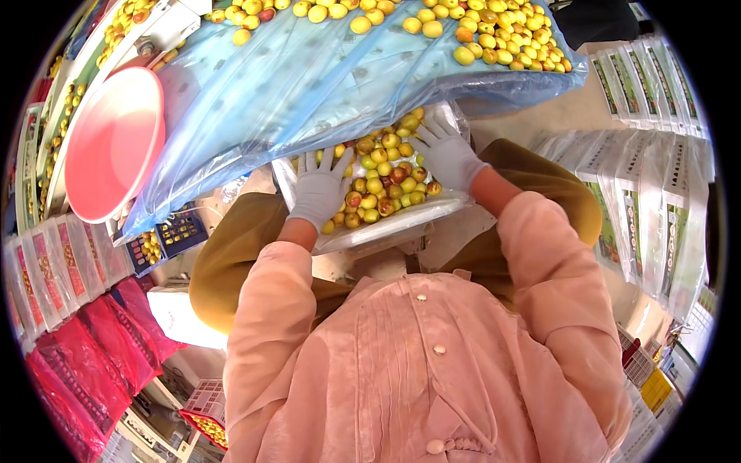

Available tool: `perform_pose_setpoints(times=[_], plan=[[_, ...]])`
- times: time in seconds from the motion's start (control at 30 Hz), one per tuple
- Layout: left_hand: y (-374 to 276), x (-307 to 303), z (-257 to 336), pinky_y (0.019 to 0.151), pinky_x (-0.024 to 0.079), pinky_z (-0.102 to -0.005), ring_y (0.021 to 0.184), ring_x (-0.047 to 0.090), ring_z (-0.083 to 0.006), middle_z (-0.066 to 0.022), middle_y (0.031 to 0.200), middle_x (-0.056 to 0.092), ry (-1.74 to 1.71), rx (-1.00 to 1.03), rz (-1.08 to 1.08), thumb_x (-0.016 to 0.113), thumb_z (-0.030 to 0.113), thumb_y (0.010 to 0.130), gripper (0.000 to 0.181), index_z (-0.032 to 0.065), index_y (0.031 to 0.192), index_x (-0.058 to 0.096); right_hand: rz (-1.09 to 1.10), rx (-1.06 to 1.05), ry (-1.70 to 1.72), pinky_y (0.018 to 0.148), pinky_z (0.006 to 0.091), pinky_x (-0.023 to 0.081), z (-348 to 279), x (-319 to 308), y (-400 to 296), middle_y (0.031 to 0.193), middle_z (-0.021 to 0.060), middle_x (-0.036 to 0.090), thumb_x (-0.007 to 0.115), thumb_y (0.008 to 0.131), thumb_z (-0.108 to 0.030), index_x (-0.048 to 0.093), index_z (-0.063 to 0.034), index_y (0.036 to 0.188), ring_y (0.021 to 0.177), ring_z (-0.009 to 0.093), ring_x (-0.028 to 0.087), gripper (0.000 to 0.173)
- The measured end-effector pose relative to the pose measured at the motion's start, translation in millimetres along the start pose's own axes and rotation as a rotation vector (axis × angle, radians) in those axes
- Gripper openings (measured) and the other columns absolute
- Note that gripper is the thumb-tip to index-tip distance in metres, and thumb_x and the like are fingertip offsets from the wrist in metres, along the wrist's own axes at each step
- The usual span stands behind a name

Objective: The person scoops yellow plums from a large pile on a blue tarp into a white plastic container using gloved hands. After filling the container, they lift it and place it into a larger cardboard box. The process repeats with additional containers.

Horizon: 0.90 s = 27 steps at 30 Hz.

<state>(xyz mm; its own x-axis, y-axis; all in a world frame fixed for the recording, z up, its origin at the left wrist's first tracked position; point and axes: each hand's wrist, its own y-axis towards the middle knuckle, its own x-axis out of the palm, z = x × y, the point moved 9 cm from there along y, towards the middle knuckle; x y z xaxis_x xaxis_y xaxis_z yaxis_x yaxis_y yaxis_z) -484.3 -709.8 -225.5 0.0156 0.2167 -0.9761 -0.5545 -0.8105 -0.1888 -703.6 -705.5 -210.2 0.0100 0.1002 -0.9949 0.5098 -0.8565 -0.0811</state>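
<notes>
A plastic-lined box (pixel 399 221) sits between my knees, holding a layer of yellow-green jujubes (pixel 383 173) with reddish-brown patches. My left hand (pixel 319 190), in a pale grey glove, lies palm down at the box's left side, its fingers spread over the fruit. On the opposite side my right hand (pixel 448 151), gloved the same way, rests with fingers apart at the edge of the jujubes. Neither hand grips anything that I can see. The far part of the box is partly covered by the hanging edge of a blue plastic sheet (pixel 266 87).
More jujubes (pixel 509 40) lie along the sheet's far side. A pink basin (pixel 113 144) leans at the left, near a white sorting machine (pixel 168 26). Plastic-wrapped stacks of printed packaging (pixel 648 179) stand at right; red plastic-wrapped stacks (pixel 95 353) and a crate (pixel 207 399) are lower left.
</notes>
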Motion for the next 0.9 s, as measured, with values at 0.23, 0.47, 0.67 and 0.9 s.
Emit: perform_pose_setpoints(times=[0.23,0.47,0.67,0.9], plan=[[-3.3,-118.2,-51.8,0.085,0.059,-0.0373,0.089,0.075,-0.0287,-0.016,0.1,0.077,-0.803,-0.019,0.418,0.065,0.015,0.097,0.022,0.0059,0.116,0.074,0.565,0.579,0.212,0.088,0.044,0.056,168.8,-148.4,-3.0,0.114,0.0168,0.072,0.068,0.095,-0.035,0.07,-0.0131,0.121,0.103,0.035,0.069,0.034],[109.0,-126.9,-241.7,0.111,0.042,-0.0328,0.128,0.059,-0.0218,-0.0168,0.136,0.066,-1.116,-0.388,0.723,0.053,0.025,0.107,0.043,-0.0018,0.14,0.06,0.27,0.8,0.282,0.103,0.0498,0.049,236.9,-85.2,53.3,0.133,0.0289,0.062,0.056,0.09,-0.07,0.049,-0.0151,0.152,0.121,0.045,0.062,0.083],[223.4,-100.2,-193.0,0.103,0.046,-0.0294,0.117,0.057,-0.0153,-0.0024,0.129,0.061,-1.518,-0.258,0.618,0.056,0.037,0.108,0.052,0.0024,0.147,0.055,0.456,0.59,0.609,0.107,0.046,0.047,180.2,-90.4,130.6,0.144,0.029,0.05,0.063,0.093,-0.059,0.051,-0.0138,0.149,0.129,0.045,0.056,0.073],[275.8,-126.3,-131.9,0.108,0.044,-0.0345,0.124,0.057,-0.0255,-0.0139,0.145,0.053,-1.712,-0.195,0.467,0.048,0.046,0.109,0.06,0.0079,0.155,0.043,0.77,0.543,0.986,0.107,0.0392,0.046,181.3,-97.6,188.0,0.136,0.0208,0.06,0.067,0.096,-0.046,0.065,-0.0104,0.135,0.126,0.034,0.059,0.053]])
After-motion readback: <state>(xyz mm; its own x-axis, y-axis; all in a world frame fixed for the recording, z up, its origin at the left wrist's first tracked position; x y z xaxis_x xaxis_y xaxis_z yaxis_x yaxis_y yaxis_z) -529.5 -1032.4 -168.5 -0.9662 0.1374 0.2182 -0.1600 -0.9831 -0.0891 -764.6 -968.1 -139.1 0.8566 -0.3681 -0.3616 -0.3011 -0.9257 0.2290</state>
